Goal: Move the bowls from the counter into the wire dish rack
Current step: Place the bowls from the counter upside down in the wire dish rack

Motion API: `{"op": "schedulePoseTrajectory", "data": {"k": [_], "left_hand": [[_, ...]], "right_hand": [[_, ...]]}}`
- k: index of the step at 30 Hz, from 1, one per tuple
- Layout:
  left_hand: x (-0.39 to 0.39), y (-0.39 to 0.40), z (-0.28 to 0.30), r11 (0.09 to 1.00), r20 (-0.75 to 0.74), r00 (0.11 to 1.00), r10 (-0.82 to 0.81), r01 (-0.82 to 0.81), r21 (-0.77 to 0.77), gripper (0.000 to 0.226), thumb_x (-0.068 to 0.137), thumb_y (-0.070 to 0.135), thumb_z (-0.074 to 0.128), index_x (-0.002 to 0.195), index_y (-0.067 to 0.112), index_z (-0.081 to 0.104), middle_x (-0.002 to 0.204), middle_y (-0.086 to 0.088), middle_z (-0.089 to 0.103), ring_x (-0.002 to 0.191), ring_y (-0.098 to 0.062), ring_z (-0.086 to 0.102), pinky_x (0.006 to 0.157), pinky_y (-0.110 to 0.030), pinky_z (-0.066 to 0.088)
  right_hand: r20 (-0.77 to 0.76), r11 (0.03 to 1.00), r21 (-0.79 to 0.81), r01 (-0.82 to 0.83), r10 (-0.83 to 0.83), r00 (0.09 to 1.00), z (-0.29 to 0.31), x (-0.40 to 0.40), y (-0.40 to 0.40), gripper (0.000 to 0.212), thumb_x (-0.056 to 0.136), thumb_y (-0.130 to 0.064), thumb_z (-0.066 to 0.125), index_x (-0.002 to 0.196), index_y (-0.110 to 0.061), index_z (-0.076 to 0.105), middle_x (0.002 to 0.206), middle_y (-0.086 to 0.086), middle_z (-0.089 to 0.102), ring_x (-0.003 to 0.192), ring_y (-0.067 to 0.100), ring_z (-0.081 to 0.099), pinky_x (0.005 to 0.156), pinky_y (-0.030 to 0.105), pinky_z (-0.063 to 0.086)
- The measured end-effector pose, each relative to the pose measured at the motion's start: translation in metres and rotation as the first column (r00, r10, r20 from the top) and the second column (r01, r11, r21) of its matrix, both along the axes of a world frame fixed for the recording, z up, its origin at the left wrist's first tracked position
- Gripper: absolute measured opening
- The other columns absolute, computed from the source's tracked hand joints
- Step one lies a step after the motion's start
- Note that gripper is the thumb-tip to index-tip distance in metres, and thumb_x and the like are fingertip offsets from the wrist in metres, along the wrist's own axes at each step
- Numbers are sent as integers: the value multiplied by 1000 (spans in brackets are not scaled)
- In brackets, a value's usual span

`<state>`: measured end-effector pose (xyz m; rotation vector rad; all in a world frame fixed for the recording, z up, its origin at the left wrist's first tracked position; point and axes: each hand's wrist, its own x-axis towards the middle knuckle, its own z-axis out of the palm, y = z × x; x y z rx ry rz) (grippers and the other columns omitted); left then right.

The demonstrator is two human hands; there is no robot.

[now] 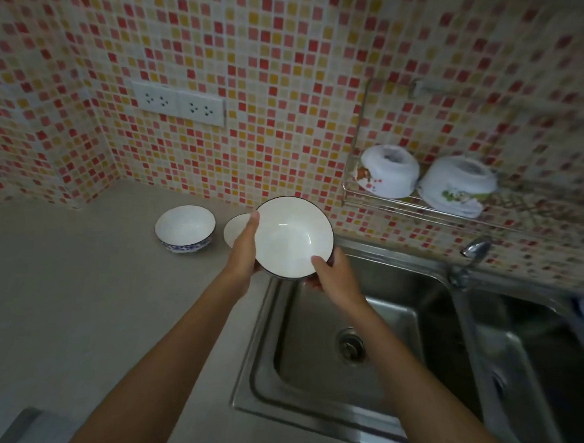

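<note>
A white bowl with a dark rim [291, 236] is held up above the sink's left edge, its inside facing me. My left hand [244, 249] grips its left rim with the thumb on the edge. My right hand [335, 273] grips its lower right rim. On the counter stand a white bowl with a blue pattern [185, 228] and, partly hidden behind my left hand, another white bowl [235, 229]. The wire dish rack [418, 206] hangs on the wall at the right, with two white bowls upside down in it, one at the left [388, 172] and one at the right [458, 185].
A steel double sink [345, 344] lies below the rack, with a tap [473, 252] at its back. Wall sockets [178, 104] sit on the tiled wall at the left. The grey counter [80, 295] stretches to the left.
</note>
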<state>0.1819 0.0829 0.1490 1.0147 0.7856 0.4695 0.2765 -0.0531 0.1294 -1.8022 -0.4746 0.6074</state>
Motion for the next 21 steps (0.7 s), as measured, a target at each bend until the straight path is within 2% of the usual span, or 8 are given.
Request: {"op": "schedulePoseTrajectory", "data": {"k": [3, 6, 9, 12, 15, 17, 21], "left_hand": [[23, -20, 11, 1000, 10, 1000, 14, -14, 14, 53, 88, 64, 41, 128, 29, 46, 122, -7, 60, 104, -26, 61, 89, -46, 54], [40, -37, 25, 999, 78, 997, 19, -22, 35, 44, 90, 62, 38, 122, 33, 47, 121, -5, 61, 103, -25, 61, 90, -44, 53], [52, -48, 42, 999, 152, 988, -7, 1, 38, 46, 92, 60, 35, 128, 34, 46, 118, 0, 61, 105, -26, 60, 91, -46, 52], [64, -56, 58, 993, 197, 980, -26, 4, 114, 44, 93, 59, 34, 127, 36, 49, 115, 3, 64, 102, -24, 63, 84, -42, 55], [78, -64, 73, 986, 241, 970, -12, -29, 167, 38, 95, 56, 32, 117, 37, 56, 108, 6, 67, 98, -20, 65, 77, -37, 57], [89, -68, 81, 978, 246, 969, 22, -72, 195, 39, 93, 59, 34, 113, 37, 60, 108, 4, 68, 100, -22, 65, 84, -42, 56], [114, -74, 97, 948, 218, 974, 60, -124, 293, 56, 86, 68, 38, 127, 33, 54, 123, -1, 64, 109, -25, 62, 99, -49, 48]], "right_hand": [[87, 1000, 17, 4, -6, 996, 15, 18, -22, 33, 93, -33, 55, 125, -26, 48, 111, 1, 64, 82, 23, 70, 64, 33, 61], [248, 999, 33, 36, -43, 968, 37, 34, -43, 36, 97, -42, 47, 126, -21, 54, 99, -10, 62, 83, 11, 65, 65, 24, 58], [491, 988, 73, 135, -154, 857, 61, 60, -64, 35, 99, -41, 44, 118, -19, 62, 97, -7, 66, 87, 9, 62, 79, 31, 55], [650, 959, 123, 256, -273, 709, 77, 98, -82, 40, 98, -41, 44, 124, -16, 60, 116, 2, 67, 105, 16, 60, 93, 37, 50], [757, 945, 101, 313, -276, 592, 87, 138, -97, 47, 98, -39, 46, 135, -11, 51, 135, 12, 56, 124, 26, 51, 104, 42, 42], [797, 935, 17, 354, -226, 560, 89, 162, -105, 54, 98, -40, 46, 141, -8, 42, 147, 16, 43, 134, 32, 40, 108, 46, 35], [857, 898, -126, 422, -116, 503, 74, 191, -113, 59, 99, -40, 41, 146, -6, 31, 151, 18, 37, 138, 36, 35, 112, 50, 34]]}}
